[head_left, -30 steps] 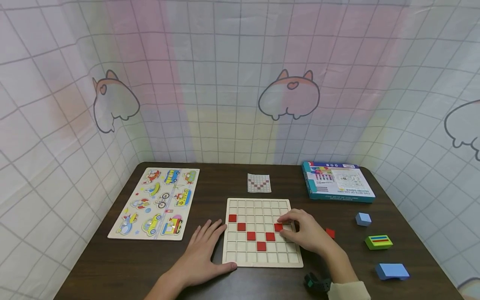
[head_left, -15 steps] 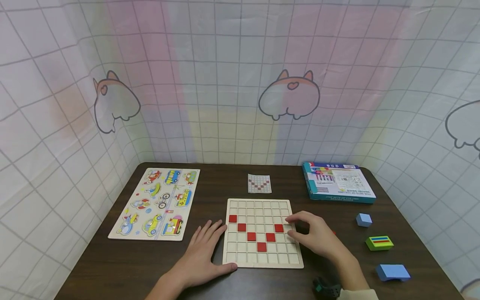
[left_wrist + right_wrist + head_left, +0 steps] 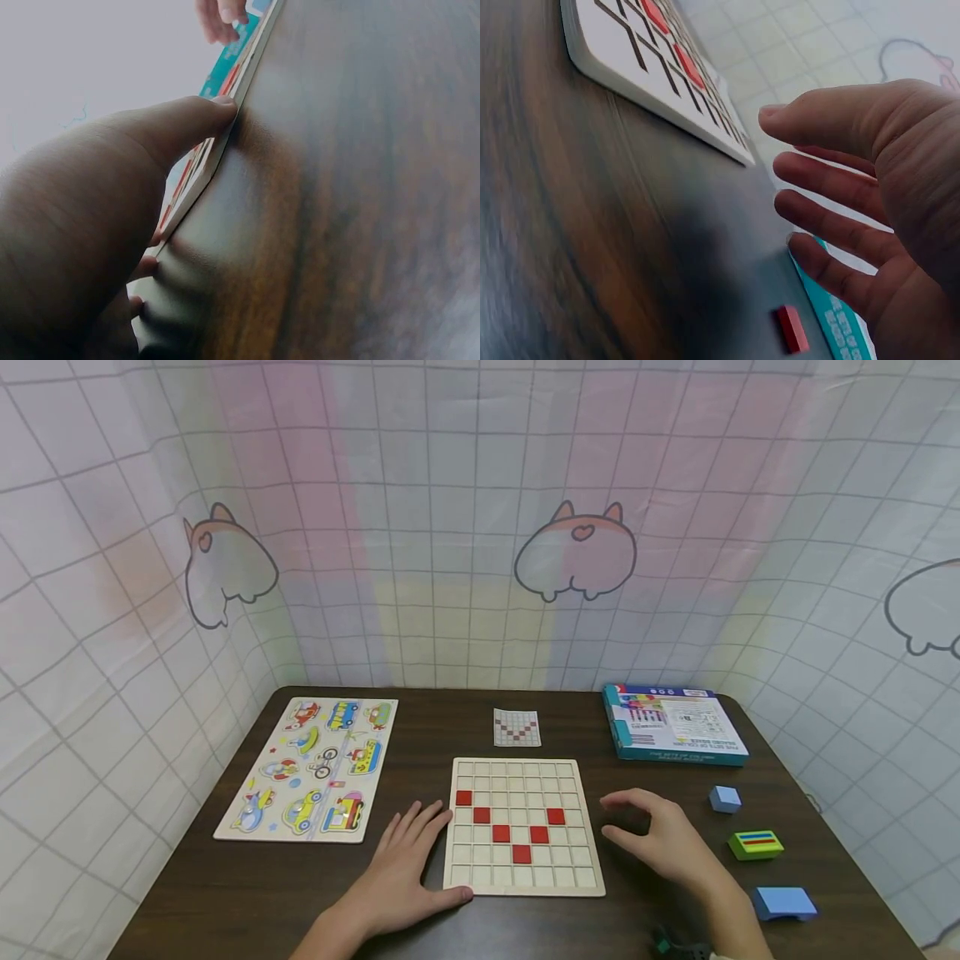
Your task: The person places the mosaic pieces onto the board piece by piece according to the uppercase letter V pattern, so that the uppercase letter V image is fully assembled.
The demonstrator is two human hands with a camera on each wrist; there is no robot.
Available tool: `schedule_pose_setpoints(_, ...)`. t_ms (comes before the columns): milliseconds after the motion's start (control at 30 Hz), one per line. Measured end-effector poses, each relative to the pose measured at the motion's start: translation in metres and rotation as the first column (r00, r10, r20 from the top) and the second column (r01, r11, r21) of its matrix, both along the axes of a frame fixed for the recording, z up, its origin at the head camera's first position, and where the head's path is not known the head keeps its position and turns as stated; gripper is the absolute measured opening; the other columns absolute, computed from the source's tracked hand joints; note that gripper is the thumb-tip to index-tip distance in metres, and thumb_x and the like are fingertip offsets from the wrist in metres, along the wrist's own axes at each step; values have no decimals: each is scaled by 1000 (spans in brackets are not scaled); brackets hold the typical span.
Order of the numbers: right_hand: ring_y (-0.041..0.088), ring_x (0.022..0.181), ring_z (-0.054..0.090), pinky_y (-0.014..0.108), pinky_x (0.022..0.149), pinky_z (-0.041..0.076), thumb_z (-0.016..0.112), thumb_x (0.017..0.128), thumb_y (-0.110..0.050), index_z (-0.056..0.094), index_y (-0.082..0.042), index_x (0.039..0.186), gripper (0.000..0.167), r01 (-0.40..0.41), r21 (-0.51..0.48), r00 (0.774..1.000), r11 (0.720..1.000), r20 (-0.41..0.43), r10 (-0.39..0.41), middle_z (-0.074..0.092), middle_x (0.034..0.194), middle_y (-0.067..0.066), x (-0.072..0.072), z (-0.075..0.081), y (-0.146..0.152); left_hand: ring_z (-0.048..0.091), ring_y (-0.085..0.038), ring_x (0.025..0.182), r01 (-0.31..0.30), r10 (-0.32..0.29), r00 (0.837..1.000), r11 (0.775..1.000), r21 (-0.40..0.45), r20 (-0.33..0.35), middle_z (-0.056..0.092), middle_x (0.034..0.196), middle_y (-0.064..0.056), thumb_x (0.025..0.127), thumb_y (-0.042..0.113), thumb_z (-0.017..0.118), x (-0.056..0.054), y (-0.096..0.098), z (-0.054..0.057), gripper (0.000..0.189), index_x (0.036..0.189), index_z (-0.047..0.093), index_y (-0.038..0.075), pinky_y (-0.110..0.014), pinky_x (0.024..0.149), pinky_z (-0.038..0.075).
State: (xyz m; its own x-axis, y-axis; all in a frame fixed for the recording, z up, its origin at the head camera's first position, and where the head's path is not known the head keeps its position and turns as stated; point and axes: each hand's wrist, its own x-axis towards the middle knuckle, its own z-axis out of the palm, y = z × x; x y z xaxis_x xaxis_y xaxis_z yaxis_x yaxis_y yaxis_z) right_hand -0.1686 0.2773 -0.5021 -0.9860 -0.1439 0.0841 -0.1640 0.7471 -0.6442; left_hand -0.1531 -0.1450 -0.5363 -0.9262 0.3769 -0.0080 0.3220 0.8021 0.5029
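A pale wooden grid board [image 3: 525, 888] lies at the middle of the dark table, with several red square tiles [image 3: 521, 854] in its cells forming a V. My left hand [image 3: 408, 864] rests at the board's left side, fingers spread flat; its thumb touches the near-left edge, as the left wrist view also shows. To the right of the board, off its edge, my right hand [image 3: 660, 839] hovers with thumb and fingers apart and nothing between them. In the right wrist view a loose red tile [image 3: 792, 328] lies on the table below the fingers; in the head view the hand hides it.
Behind the board lies a small pattern card [image 3: 517, 727] showing a V. A vehicle picture board [image 3: 307, 768] lies at left, a teal box [image 3: 678, 727] at back right. Down the right side sit a blue cube [image 3: 725, 799], a green block [image 3: 755, 845] and a blue block [image 3: 784, 903].
My right hand has let go of the rightmost red tile on the board and moved right, off the board. The left hand stays in place.
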Motion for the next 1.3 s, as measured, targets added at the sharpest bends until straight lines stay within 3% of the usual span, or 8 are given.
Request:
schedule_pose_setpoints(100, 26, 124, 68, 57, 108, 62, 88, 97, -30, 77, -25, 135, 40, 21, 8, 1000, 1000, 1, -21, 76, 137, -1, 3, 1, 7, 18, -37, 174, 1, -1, 1000, 1000, 1, -5, 34, 182, 2, 81, 91, 74, 0, 0, -1, 115, 173, 40, 30, -71, 138, 12)
schedule_pose_setpoints(367, 19, 101, 65, 29, 86, 60, 89, 97, -31, 77, -24, 134, 40, 60, 28, 998, 998, -32, -60, 78, 127, -3, 11, 1, 25, 18, -38, 174, 5, -5, 1000, 1000, 6, -9, 34, 182, 1, 82, 89, 74, 2, -1, 0, 115, 173, 40, 28, -71, 138, 12)
schedule_pose_setpoints(833, 28, 118, 71, 50, 100, 61, 91, 95, -32, 78, -19, 133, 42, 149, 107, 989, 983, -39, -145, 78, 132, 7, 17, -5, 49, 18, -37, 174, -1, 1, 1000, 1000, 1, -1, 34, 182, 1, 81, 91, 73, 1, -2, 0, 115, 173, 40, 29, -70, 139, 12)
schedule_pose_setpoints(1167, 31, 114, 72, 56, 96, 64, 91, 95, -32, 78, -10, 130, 43, 165, 136, 986, 977, -4, -166, 76, 129, 14, 14, -11, 55, 17, -37, 174, -1, 1, 1000, 1000, 0, 13, 33, 183, 1, 81, 91, 73, 0, 0, 0, 116, 174, 39, 29, -71, 139, 12)
schedule_pose_setpoints(1300, 28, 110, 70, 49, 92, 63, 90, 95, -33, 79, -9, 129, 42, 177, 151, 984, 973, 4, -180, 75, 127, 13, 13, -12, 55, 17, -37, 174, -3, 3, 1000, 1000, -1, 13, 32, 183, 3, 81, 92, 72, 0, 0, 0, 117, 174, 38, 30, -71, 138, 12)
